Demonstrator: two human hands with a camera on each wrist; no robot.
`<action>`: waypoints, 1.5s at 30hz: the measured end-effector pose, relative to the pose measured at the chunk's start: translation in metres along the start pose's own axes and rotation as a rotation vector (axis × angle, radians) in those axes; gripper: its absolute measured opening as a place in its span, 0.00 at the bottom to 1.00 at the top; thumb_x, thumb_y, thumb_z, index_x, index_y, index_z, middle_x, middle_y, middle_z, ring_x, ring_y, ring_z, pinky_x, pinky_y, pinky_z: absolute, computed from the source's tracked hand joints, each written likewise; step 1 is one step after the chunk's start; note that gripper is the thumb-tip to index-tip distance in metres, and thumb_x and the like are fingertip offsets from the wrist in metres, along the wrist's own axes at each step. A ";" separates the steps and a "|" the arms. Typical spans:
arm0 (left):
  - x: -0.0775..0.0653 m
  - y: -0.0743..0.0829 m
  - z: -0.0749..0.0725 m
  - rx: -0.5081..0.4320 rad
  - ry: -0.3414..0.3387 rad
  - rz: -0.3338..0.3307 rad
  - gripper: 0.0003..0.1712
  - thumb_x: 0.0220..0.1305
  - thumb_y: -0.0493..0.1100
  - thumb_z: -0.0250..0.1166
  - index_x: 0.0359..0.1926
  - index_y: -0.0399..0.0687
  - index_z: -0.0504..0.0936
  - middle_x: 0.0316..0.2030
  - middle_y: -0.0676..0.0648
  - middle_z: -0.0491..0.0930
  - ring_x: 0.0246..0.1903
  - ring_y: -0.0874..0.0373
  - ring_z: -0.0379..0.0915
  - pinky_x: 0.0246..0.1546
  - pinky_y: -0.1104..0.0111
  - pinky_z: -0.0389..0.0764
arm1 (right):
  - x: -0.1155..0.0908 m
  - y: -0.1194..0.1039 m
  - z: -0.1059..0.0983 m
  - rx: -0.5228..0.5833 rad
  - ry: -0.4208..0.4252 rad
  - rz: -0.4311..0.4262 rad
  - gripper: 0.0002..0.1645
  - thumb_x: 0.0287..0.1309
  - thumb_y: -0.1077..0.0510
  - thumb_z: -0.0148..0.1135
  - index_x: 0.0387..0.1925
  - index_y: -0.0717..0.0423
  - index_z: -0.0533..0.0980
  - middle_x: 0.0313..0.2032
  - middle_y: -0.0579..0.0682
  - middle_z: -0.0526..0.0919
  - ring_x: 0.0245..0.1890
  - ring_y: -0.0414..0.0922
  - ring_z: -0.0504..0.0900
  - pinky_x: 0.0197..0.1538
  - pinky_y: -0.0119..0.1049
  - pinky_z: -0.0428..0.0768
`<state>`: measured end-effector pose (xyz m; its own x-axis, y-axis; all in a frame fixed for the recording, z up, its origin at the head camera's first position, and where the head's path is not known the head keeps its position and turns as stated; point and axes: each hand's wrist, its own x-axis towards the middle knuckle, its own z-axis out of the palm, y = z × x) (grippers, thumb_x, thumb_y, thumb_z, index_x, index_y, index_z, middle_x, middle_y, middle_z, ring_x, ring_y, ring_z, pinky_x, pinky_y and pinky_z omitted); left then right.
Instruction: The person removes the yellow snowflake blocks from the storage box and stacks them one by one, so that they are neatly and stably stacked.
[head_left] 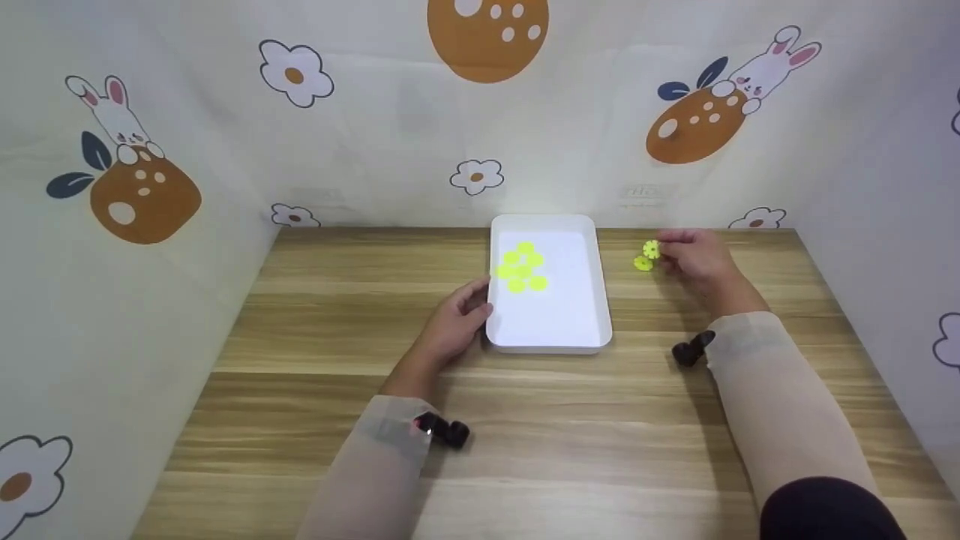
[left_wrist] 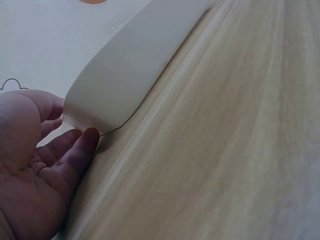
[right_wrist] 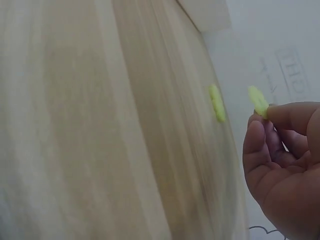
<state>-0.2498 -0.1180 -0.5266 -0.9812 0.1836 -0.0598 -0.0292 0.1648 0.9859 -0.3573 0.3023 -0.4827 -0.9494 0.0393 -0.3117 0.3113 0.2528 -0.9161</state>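
Observation:
Between the fingertips of my right hand (head_left: 701,259), a yellow flower-shaped notched disc (head_left: 651,249) is pinched above the table. Just below it, a second yellow disc (head_left: 643,263) lies on the wood, also visible in the right wrist view, left of the held disc (right_wrist: 258,101). My left hand (head_left: 454,319) rests against the outer left wall of a white tray (head_left: 550,339), fingertips at its side in the left wrist view. Several matching yellow discs (head_left: 519,271) lie inside the tray, grouped toward its left side; glare washes out their outlines.
The wood-grain table (head_left: 337,330) runs back to a patterned fabric wall (head_left: 390,150). More fabric closes in the left and right sides. The tray's far end stands close to the back fabric.

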 end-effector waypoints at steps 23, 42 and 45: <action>0.001 0.000 -0.001 0.021 0.013 -0.027 0.31 0.78 0.40 0.62 0.79 0.47 0.70 0.77 0.41 0.72 0.77 0.47 0.69 0.80 0.55 0.71 | 0.007 0.011 0.002 -0.125 0.012 0.041 0.21 0.75 0.58 0.63 0.64 0.60 0.80 0.42 0.42 0.87 0.39 0.38 0.85 0.45 0.30 0.88; 0.001 -0.002 -0.001 -0.011 -0.002 -0.004 0.32 0.78 0.38 0.62 0.79 0.44 0.69 0.79 0.39 0.69 0.79 0.45 0.66 0.80 0.55 0.70 | 0.006 0.013 0.005 -0.138 0.029 0.031 0.28 0.69 0.57 0.71 0.66 0.64 0.79 0.38 0.36 0.87 0.37 0.33 0.86 0.46 0.27 0.89; 0.002 -0.002 -0.001 -0.014 0.001 -0.004 0.32 0.78 0.38 0.62 0.79 0.43 0.70 0.79 0.38 0.69 0.79 0.45 0.66 0.81 0.54 0.69 | 0.006 0.011 0.006 -0.131 0.033 0.046 0.27 0.70 0.57 0.70 0.66 0.64 0.79 0.38 0.37 0.87 0.37 0.35 0.86 0.45 0.28 0.88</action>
<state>-0.2515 -0.1189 -0.5285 -0.9813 0.1816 -0.0633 -0.0356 0.1519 0.9878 -0.3590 0.2995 -0.4959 -0.9358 0.0853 -0.3421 0.3483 0.3738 -0.8596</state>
